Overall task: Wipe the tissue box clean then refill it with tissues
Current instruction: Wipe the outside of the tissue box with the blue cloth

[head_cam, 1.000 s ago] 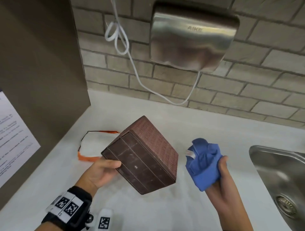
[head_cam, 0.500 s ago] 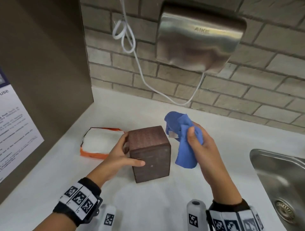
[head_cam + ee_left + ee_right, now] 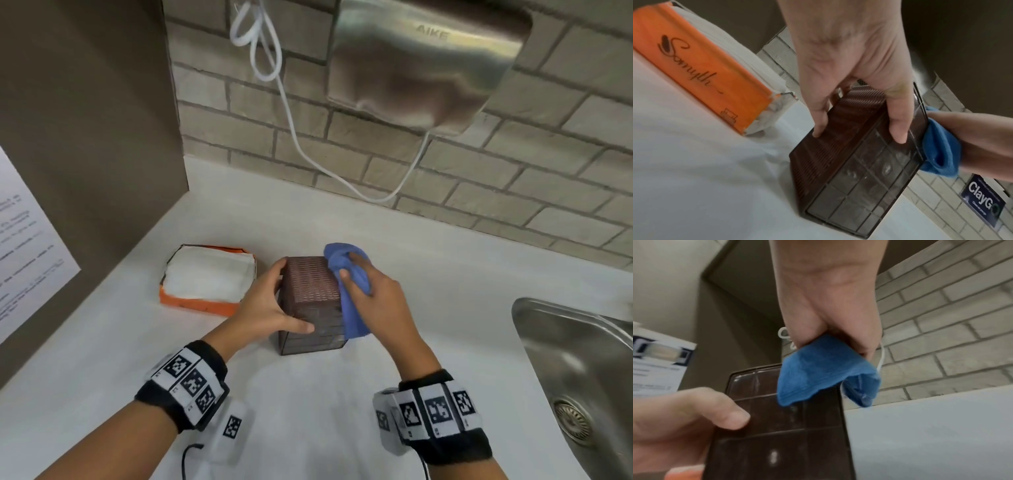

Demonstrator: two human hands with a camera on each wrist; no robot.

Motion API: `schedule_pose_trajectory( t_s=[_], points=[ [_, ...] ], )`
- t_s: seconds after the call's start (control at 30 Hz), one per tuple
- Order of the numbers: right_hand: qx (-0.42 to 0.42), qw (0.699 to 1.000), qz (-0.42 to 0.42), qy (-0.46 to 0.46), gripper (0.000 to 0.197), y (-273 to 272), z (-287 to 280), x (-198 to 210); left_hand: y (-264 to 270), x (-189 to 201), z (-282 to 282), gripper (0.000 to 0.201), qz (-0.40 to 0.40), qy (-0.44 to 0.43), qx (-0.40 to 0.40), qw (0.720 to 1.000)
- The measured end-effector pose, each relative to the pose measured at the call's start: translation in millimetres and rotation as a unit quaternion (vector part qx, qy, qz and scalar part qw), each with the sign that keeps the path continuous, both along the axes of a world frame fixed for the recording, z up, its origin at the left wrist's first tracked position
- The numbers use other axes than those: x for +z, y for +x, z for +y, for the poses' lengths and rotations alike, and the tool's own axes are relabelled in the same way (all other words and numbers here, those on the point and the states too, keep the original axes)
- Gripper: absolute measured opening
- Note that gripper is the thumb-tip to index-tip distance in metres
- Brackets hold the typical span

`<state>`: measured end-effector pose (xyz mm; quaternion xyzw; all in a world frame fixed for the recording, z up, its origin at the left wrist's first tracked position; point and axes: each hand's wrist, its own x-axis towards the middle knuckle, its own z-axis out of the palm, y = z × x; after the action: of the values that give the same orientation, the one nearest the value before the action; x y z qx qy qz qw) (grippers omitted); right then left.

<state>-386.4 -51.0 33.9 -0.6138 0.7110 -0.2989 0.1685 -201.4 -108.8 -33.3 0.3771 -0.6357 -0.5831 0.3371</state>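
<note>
The brown ribbed tissue box (image 3: 310, 298) stands on end on the white counter (image 3: 308, 411). My left hand (image 3: 274, 303) grips it from the left, thumb on the near gridded face and fingers on the far side. The left wrist view shows that smudged gridded face of the box (image 3: 859, 170). My right hand (image 3: 371, 291) holds a bunched blue cloth (image 3: 349, 294) pressed against the box's upper right edge. In the right wrist view the cloth (image 3: 822, 369) hangs over the box (image 3: 787, 426). An opened orange pack of white tissues (image 3: 209, 277) lies just left of the box.
A steel sink (image 3: 582, 370) is sunk into the counter at the right. A metal hand dryer (image 3: 428, 61) with a looped white cable (image 3: 291, 130) hangs on the brick wall behind. A brown partition (image 3: 85, 120) with a paper notice closes the left side.
The box, held tilted in the air a second ago, now stands on the counter. My right hand has brought the cloth from the right onto the box's right edge.
</note>
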Motion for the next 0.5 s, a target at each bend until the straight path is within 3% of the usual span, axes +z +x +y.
schedule_pose_trajectory(
  t_s=[0.07, 0.13, 0.2, 0.27, 0.37, 0.43, 0.5],
  points=[
    [0.01, 0.999, 0.032, -0.027, 0.04, 10.9, 3.9, 0.2, -1.0, 0.4, -0.5, 0.099, 0.003, 0.002, -0.003, 1.0],
    [0.078, 0.989, 0.099, -0.076, 0.037, 40.6, 7.7, -9.1, 0.0, 1.4, 0.1, 0.092, 0.007, -0.004, 0.0, 1.0],
    [0.118, 0.983, 0.105, -0.092, 0.04, 58.3, 9.3, -20.1, 0.9, 3.0, 1.7, 0.08, 0.002, -0.015, 0.01, 1.0],
    [0.095, 0.986, 0.081, -0.109, 0.04, 48.1, 6.7, -24.2, 0.3, 2.4, 3.1, 0.085, 0.001, -0.009, 0.012, 1.0],
    [-0.016, 0.997, -0.052, -0.052, 0.033, 13.2, 8.3, -12.3, 4.0, -3.1, 1.9, 0.105, 0.019, 0.037, 0.005, 0.999],
    [-0.025, 0.971, -0.237, 0.001, 0.032, -0.6, 13.2, -1.8, 11.2, -2.9, 0.7, 0.111, 0.057, 0.09, -0.017, 0.994],
    [0.004, 0.941, -0.338, 0.015, 0.032, -3.2, 20.7, 7.8, 18.6, 2.7, 1.2, 0.1, 0.129, 0.132, -0.045, 0.982]
  ],
)
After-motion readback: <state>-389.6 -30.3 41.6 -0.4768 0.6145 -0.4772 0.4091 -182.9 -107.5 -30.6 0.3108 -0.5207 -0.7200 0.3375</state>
